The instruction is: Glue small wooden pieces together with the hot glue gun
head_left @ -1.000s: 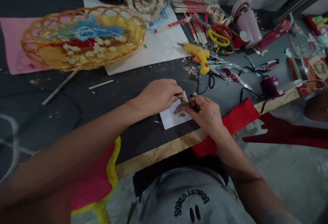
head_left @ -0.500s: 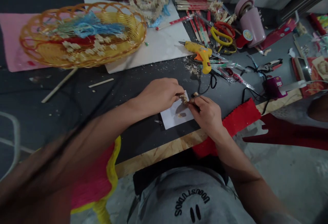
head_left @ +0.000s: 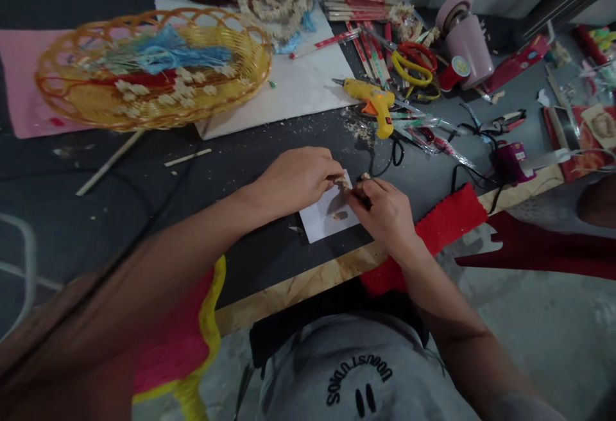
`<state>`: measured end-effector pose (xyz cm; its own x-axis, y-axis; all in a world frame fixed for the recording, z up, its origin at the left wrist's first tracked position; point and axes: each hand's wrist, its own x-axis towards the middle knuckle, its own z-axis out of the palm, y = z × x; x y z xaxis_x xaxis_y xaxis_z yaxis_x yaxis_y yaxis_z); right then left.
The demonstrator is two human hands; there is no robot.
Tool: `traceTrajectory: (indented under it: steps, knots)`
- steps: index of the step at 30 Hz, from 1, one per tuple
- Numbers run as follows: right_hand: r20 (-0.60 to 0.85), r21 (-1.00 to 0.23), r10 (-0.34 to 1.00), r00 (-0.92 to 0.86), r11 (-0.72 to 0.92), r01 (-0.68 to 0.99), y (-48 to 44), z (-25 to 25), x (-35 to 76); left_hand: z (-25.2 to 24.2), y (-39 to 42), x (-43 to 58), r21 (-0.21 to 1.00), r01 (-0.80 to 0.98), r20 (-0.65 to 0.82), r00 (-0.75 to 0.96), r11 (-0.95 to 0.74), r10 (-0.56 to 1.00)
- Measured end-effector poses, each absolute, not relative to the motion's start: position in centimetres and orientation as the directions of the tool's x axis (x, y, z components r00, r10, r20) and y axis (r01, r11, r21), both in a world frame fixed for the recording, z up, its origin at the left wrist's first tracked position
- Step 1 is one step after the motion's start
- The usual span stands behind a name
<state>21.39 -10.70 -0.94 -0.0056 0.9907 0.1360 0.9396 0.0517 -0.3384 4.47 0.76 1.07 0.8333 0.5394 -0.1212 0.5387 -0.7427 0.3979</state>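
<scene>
My left hand (head_left: 304, 177) is closed in a pinch on a small, knobbly pale beige piece (head_left: 343, 184). Close by on the right, my right hand (head_left: 386, 210) has its fingers pressed together near the lower end of that piece. Another pale bit (head_left: 365, 177) shows just above the right fingertips; what those fingers grip is mostly hidden. Both hands are over a small sheet of white paper (head_left: 318, 223) on the dark table (head_left: 260, 248). A few tan crumbs (head_left: 336, 217) rest on the paper.
Behind the hands lie a yellow glue gun (head_left: 378, 103), scissors (head_left: 412, 69) and a red thread spool (head_left: 452, 74). A wicker basket (head_left: 52, 97) with blue tassels stands at the back left. A red cloth (head_left: 450, 219) hangs over the table edge. Another person's arm (head_left: 599, 201) is at far right.
My right fingers have closed in slightly around the pale piece, and the hands are marginally nearer each other. The whole view has shifted a little to the left.
</scene>
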Motion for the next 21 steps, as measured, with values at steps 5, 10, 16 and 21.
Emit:
traceTrajectory:
  steps: [5,10,16,21]
  knots:
    - [0.16,-0.33,0.987,0.017,0.037,0.943,-10.59,-1.06,21.24,0.87,0.79,4.39,0.414,0.523,-0.101,0.84,-0.745,0.534]
    - [0.12,-0.326,0.991,0.061,-0.019,0.945,-10.62,-0.94,21.15,0.78,0.77,4.29,0.414,0.519,-0.095,0.841,-0.747,0.532]
    - [0.096,-0.321,0.991,0.098,-0.062,0.945,-10.43,-0.82,20.91,1.27,0.65,4.51,0.39,0.538,-0.128,0.835,-0.747,0.535]
    - [0.09,-0.313,0.992,0.092,-0.06,0.948,-10.28,-0.86,20.85,1.23,0.63,4.5,0.401,0.539,-0.132,0.834,-0.74,0.536]
